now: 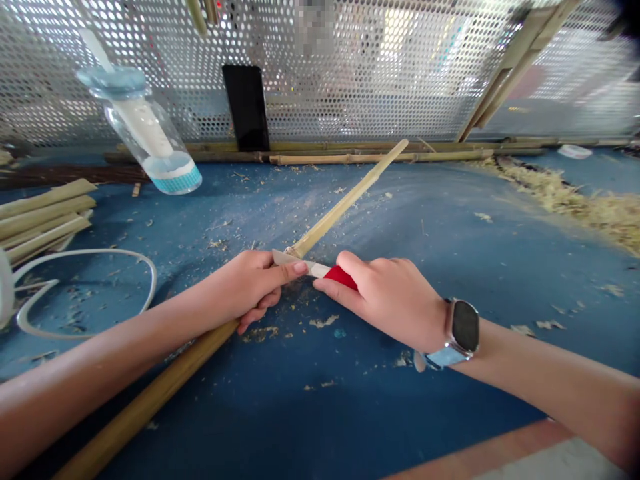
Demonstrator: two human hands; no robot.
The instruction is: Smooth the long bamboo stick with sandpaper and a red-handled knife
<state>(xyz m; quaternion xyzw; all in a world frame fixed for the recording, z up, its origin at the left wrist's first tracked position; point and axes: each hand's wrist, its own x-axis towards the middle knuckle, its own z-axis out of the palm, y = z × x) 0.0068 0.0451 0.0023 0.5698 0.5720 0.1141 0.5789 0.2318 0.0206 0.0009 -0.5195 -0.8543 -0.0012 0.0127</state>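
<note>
A long pale bamboo strip (345,205) runs slantwise over the blue table (350,393), from the lower left to the upper middle. My left hand (260,283) is closed around it, with the thumb laid on the blade of a knife. My right hand (385,287) grips the red handle of that knife (341,277). The blade crosses the bamboo and touches it just beyond my left thumb. Part of the bamboo is hidden under my left hand. A watch with a light blue strap is on my right wrist.
Several bamboo pieces (45,217) and a looped white cable (147,280) lie at left. A clear bottle (160,147) and a black phone (246,107) stand near the perforated metal screen (350,87). Shavings (590,207) are heaped at right, with scraps scattered around.
</note>
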